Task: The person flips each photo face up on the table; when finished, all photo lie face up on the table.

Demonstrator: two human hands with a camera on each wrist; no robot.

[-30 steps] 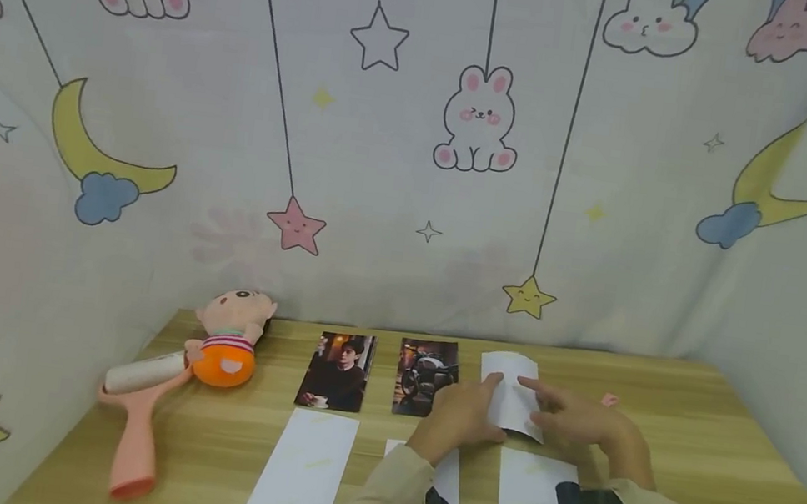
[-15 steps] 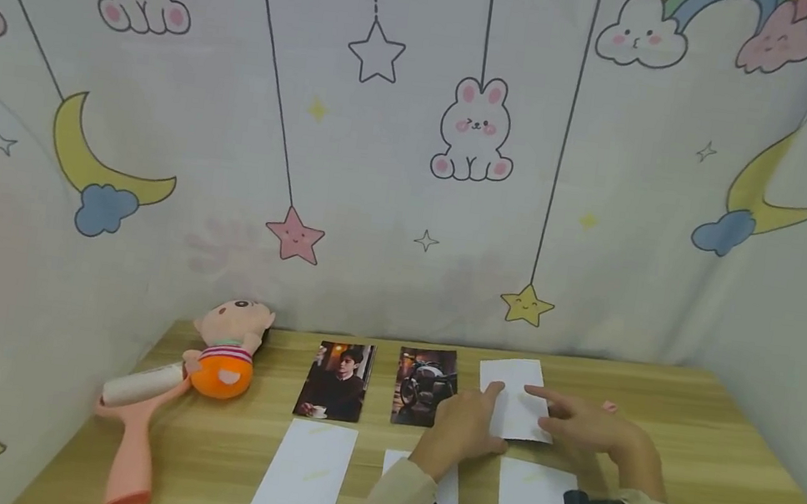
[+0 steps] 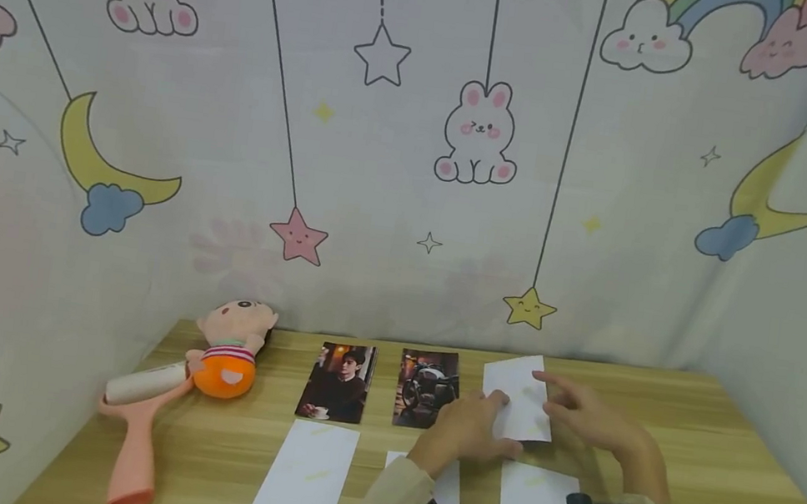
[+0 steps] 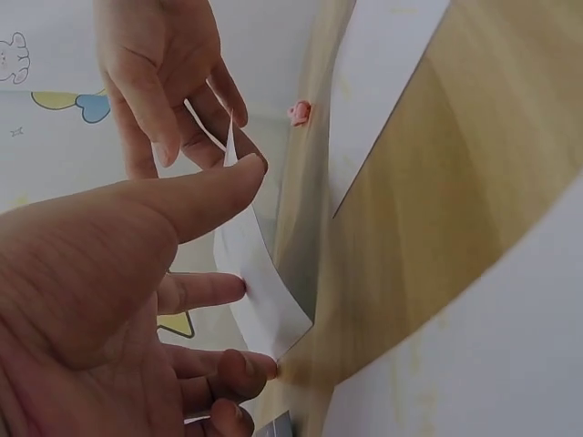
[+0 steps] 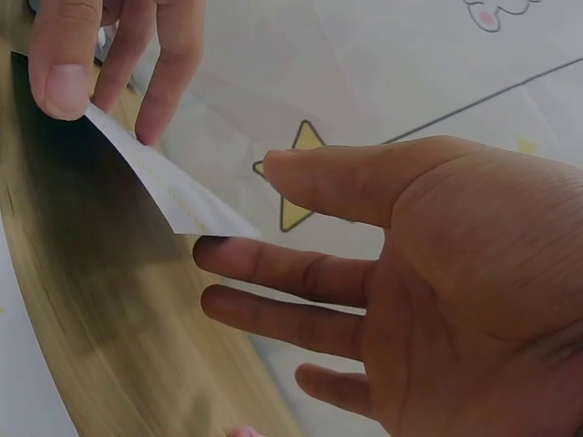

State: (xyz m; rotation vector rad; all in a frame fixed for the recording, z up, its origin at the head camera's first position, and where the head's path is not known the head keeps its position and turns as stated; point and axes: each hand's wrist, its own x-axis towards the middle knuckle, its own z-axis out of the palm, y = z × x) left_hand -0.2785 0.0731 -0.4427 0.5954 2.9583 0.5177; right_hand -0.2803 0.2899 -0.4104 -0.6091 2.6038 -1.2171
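My left hand (image 3: 460,431) pinches a white card (image 3: 517,400) at its near left edge. In the left wrist view, the thumb of the left hand (image 4: 118,273) lies on one side of the card (image 4: 264,282) and fingertips on the other. The card is bent and tilted over the table. My right hand (image 3: 598,419) is at the card's right edge with its fingers extended. The right wrist view has the thumb of the right hand (image 5: 437,264) apart from the card (image 5: 173,187), with a fingertip at its edge.
Left of the hands lie a motorcycle photo (image 3: 427,385) and a portrait photo (image 3: 338,383). White paper strips (image 3: 304,475) lie nearer. A pink-handled roller (image 3: 137,455) and a plush toy (image 3: 227,365) are at the left. A small pink object (image 4: 300,112) lies at the right.
The card has turned, its right side lifting towards the back. My left hand has shifted slightly right along with it, and the right hand has moved slightly right and back.
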